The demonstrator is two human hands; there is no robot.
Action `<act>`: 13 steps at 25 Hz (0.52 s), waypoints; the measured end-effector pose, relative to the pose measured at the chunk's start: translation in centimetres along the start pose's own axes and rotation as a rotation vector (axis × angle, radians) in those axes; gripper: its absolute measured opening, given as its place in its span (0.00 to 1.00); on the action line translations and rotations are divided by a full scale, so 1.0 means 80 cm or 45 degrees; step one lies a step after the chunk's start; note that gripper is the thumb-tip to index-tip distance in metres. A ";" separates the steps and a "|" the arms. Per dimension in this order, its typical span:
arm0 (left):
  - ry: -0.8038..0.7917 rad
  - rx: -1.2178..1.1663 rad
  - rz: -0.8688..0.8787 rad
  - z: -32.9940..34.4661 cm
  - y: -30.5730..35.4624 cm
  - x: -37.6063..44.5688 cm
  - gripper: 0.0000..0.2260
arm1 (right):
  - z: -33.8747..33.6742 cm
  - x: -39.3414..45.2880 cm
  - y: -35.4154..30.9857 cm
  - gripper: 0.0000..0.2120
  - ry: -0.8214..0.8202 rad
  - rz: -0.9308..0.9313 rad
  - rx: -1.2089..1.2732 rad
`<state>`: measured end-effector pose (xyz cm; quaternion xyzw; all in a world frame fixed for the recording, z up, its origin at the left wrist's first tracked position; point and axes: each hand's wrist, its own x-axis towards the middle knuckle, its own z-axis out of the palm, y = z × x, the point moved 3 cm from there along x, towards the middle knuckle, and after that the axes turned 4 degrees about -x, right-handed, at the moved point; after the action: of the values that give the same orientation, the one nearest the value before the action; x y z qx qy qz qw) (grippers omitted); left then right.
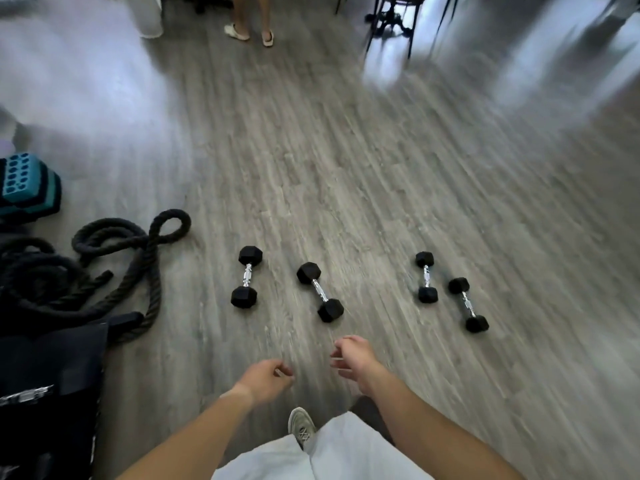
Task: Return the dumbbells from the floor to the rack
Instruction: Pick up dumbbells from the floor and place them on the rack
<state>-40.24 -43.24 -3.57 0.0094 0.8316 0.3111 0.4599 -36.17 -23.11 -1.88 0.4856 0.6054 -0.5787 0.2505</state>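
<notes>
Several black hex dumbbells with chrome handles lie on the grey wood floor. The two larger ones are a left dumbbell (246,282) and a middle dumbbell (320,292). Two smaller ones lie to the right: one (426,277) and another (468,304) beside it. My left hand (266,377) and my right hand (353,356) hang low in front of me, fingers loosely curled and holding nothing, short of the middle dumbbell. A dark rack-like frame (52,393) with a chrome handle showing stands at the lower left.
A thick black battle rope (131,258) is coiled on the floor at the left. A teal and black block stack (27,183) sits at the far left. Another person's legs in sandals (249,29) stand at the back. Black chair legs (391,19) are at the back right.
</notes>
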 end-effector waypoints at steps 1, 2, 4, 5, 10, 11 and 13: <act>0.015 -0.026 -0.009 -0.008 0.012 0.008 0.02 | -0.002 0.013 -0.015 0.05 -0.012 -0.001 -0.014; 0.027 -0.056 -0.022 -0.015 0.024 0.017 0.03 | -0.004 0.026 -0.029 0.05 -0.023 -0.002 -0.035; 0.045 -0.125 -0.063 -0.029 0.049 0.040 0.02 | -0.010 0.057 -0.061 0.06 -0.062 0.001 -0.094; 0.049 -0.144 -0.084 -0.033 0.060 0.053 0.03 | -0.013 0.073 -0.075 0.07 -0.085 0.008 -0.117; 0.155 -0.266 -0.220 -0.052 0.120 0.149 0.06 | -0.040 0.181 -0.165 0.09 -0.198 0.017 -0.266; 0.170 -0.308 -0.256 -0.051 0.133 0.171 0.05 | -0.047 0.203 -0.184 0.10 -0.222 0.024 -0.302; 0.182 -0.363 -0.326 -0.043 0.162 0.210 0.02 | -0.060 0.243 -0.217 0.10 -0.289 0.061 -0.403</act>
<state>-56.11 -29.48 -8.15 -0.1836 0.8041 0.3645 0.4322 -58.00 -10.35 -9.75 0.3862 0.6450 -0.5211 0.4041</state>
